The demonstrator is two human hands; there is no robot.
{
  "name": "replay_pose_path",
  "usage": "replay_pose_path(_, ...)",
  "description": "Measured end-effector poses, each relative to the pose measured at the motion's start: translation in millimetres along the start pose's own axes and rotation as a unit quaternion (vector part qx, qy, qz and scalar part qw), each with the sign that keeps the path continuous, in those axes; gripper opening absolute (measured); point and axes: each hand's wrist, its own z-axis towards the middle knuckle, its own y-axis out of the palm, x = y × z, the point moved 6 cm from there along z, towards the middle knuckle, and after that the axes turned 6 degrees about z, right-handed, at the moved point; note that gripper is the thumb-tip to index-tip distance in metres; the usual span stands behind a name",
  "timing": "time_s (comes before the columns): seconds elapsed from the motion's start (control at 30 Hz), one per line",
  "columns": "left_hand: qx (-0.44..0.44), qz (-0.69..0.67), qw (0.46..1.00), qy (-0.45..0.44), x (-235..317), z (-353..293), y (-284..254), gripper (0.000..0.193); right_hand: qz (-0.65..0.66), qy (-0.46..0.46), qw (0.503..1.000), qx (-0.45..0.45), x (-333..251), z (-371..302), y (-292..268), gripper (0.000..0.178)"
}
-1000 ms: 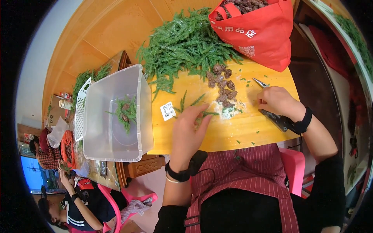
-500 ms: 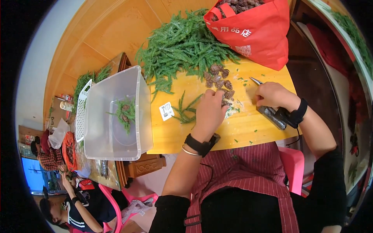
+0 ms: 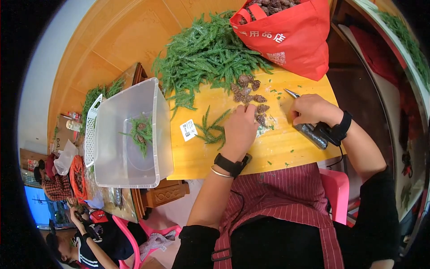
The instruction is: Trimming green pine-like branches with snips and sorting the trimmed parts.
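My left hand (image 3: 242, 130) lies palm down on the yellow table (image 3: 286, 150). Its curled fingers cover the near end of a cluster of brown pine cones (image 3: 247, 88), and I cannot see whether they grip one. A loose green sprig (image 3: 209, 128) lies just left of that hand. My right hand (image 3: 311, 110) is closed on a tool (image 3: 312, 134) with a dark handle. The tool's metal tip (image 3: 291, 93) points toward the cones. A large heap of green sprigs (image 3: 206, 54) lies behind the cones.
A red bag (image 3: 291, 40) with pine cones inside stands at the back right. A clear plastic bin (image 3: 116, 166) to the left holds a sprig with a cone (image 3: 141, 132). A small white tag (image 3: 188, 130) lies on the table. Another person sits at lower left (image 3: 89, 242).
My left hand moved right from the loose sprig to the pine cones and has stayed there. My right hand with the tool has hardly moved.
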Motion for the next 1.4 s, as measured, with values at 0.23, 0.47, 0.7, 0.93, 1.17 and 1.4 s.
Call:
replay_pose_path(0.23,0.001,0.003,1.000,0.002,1.0,-2.7,-0.1,0.037,0.047,0.021,0.999,0.008,-6.4,-0.8,-9.8,0.018)
replay_pose_path(0.47,-0.031,-0.003,0.999,-0.014,-2.0,-2.0,7.4,0.032,0.109,0.013,0.993,0.034,-1.3,5.4,-6.3,0.019)
replay_pose_path(0.7,-0.015,-0.042,0.999,-0.006,-6.0,-3.8,0.9,0.025,0.095,0.012,0.995,0.005,-5.1,-2.5,-10.9,0.019)
replay_pose_path(0.93,0.008,-0.121,0.992,-0.019,-8.1,-6.3,-10.6,0.022,0.122,0.027,0.990,0.061,2.7,3.3,-7.8,0.020)
replay_pose_path(1.17,0.011,-0.172,0.985,-0.024,-6.4,-10.5,-16.7,0.026,0.089,0.002,0.996,0.027,-1.3,-0.7,-8.5,0.021)
replay_pose_path(1.4,-0.057,-0.342,0.935,-0.077,-3.5,-17.6,-25.2,0.036,0.086,0.013,0.996,-0.013,1.8,2.0,-3.7,0.021)
